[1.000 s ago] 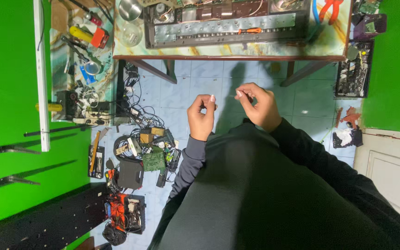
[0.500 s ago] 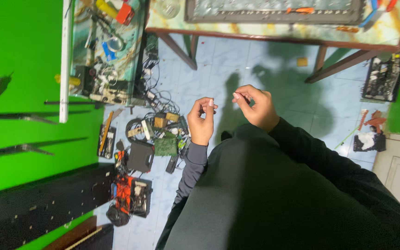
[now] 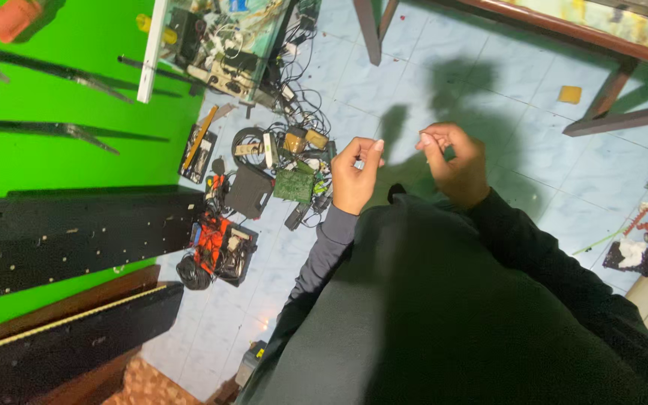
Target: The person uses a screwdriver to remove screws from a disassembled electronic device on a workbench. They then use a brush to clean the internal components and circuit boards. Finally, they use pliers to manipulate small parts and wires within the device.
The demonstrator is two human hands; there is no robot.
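My left hand (image 3: 352, 178) is raised in front of my chest, thumb and forefinger pinched together, in a grey sleeve. My right hand (image 3: 455, 161) is level with it and a short gap to the right, its fingertips also pinched, in a black sleeve. Nothing shows between the fingertips of either hand; anything there is too small to see. The hands do not touch each other. My dark top fills the lower middle of the view. Below the hands lies a light blue tiled floor (image 3: 489, 82) with their shadows on it.
A pile of cables and electronic parts with a green circuit board (image 3: 294, 185) lies on the floor left of my left hand. An orange and black device (image 3: 219, 247) sits below it. Long black panels (image 3: 76, 236) lean on the green wall. Wooden table legs (image 3: 616, 90) stand at upper right.
The view has tilted down and left: the tabletop slid out at the top, and more floor and black panels show. Both hands keep the same pinched pose in front of my chest.
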